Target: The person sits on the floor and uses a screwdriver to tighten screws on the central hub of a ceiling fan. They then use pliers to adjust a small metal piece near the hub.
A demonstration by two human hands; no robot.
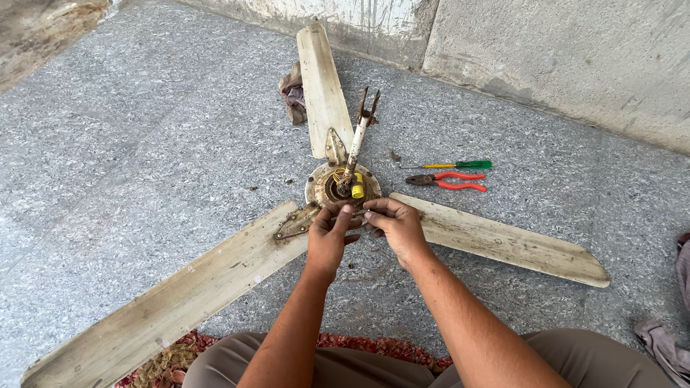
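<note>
Speckled grey stone floor (144,144) carries a dismantled, grimy cream three-bladed ceiling fan (323,93), its rusty round motor hub (327,185) just beyond both hands. Left hand (327,233) and right hand (395,224) meet at the hub's near edge, fingers pinched narrow on something too small to identify. A slip there could scrape knuckles on the rusty blade bracket (295,223). Red-handled pliers (449,180) and a green-and-yellow screwdriver (449,165) lie nearby; the upright downrod (357,140) crowds the hub.

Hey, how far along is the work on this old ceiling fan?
Done: the ceiling fan lies on the floor, motor housing open, wiring exposed. In hand: left hand and right hand work together at the hub's near edge. Left: all three blades remain attached; pliers and screwdriver lie unused.
</note>
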